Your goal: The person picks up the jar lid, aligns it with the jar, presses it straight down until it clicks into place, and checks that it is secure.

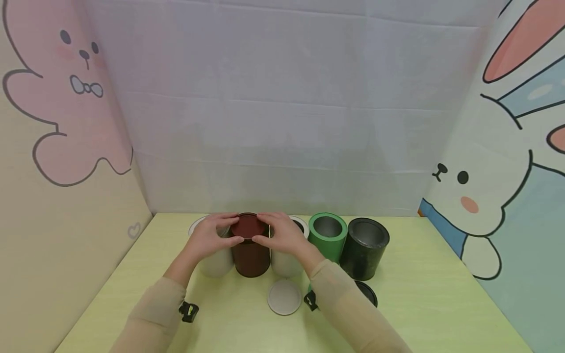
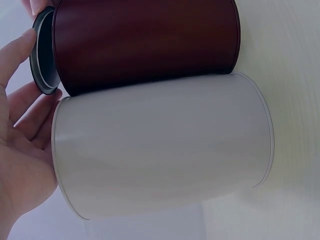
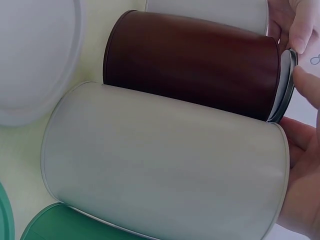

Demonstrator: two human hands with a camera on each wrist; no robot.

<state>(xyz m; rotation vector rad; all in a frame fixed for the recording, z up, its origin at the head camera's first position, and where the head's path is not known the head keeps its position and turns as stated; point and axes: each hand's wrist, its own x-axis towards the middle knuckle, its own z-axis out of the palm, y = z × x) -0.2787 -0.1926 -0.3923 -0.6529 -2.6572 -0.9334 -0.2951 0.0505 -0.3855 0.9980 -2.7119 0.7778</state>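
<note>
In the head view, a dark red canister [image 1: 250, 260] stands upright with its round lid [image 1: 250, 227] at the top. My left hand [image 1: 209, 238] grips the lid's rim from the left, and my right hand [image 1: 283, 236] grips it from the right, thumbs at the near side. Both wrist views show the lid [image 2: 44, 52] slightly tilted, with a gap between part of it and the canister's mouth [image 3: 278, 75]. One white canister [image 2: 165, 150] stands under my left hand; another white canister [image 3: 165, 155] is under my right hand.
Right of these stand an open green canister [image 1: 324, 247] and an open black canister [image 1: 363, 257]. In front lie a whitish lid [image 1: 284, 297] and a black lid [image 1: 367, 292], partly hidden by my right sleeve. Printed walls enclose the table [image 1: 229, 328].
</note>
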